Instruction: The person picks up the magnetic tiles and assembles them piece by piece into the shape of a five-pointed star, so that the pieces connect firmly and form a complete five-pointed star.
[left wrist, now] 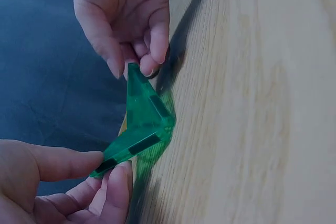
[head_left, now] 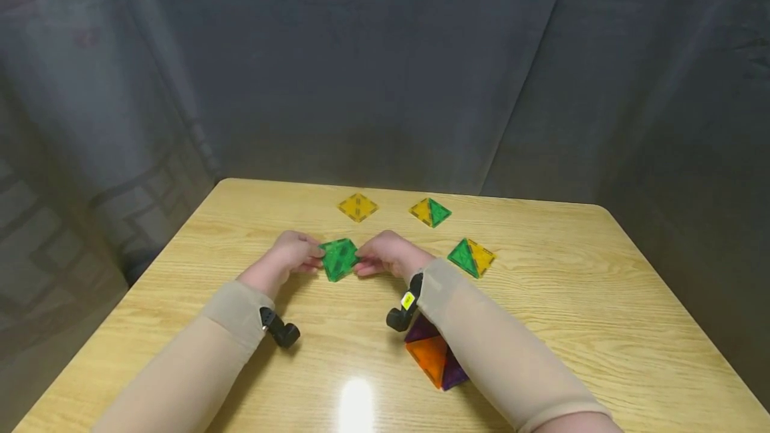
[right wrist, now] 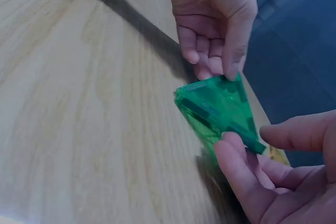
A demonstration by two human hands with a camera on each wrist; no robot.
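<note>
Two green translucent triangle magnetic tiles (head_left: 339,259), joined along an edge and bent at the seam, are held just above the table between both hands. My left hand (head_left: 296,252) pinches one outer corner between thumb and fingers. The opposite corner is pinched by my right hand (head_left: 385,254). In the left wrist view the green tiles (left wrist: 142,108) form a V with its fold low, near the wood. The right wrist view shows the tiles (right wrist: 220,100) from the other side, with my right fingertips (right wrist: 231,142) at the lower corner.
Behind the hands lie a yellow tile pair (head_left: 357,207) and a yellow-green pair (head_left: 430,212). Another green-yellow pair (head_left: 471,258) lies right of my right hand. Orange and purple tiles (head_left: 428,358) sit partly hidden under my right forearm. A grey curtain (head_left: 373,72) hangs behind the table.
</note>
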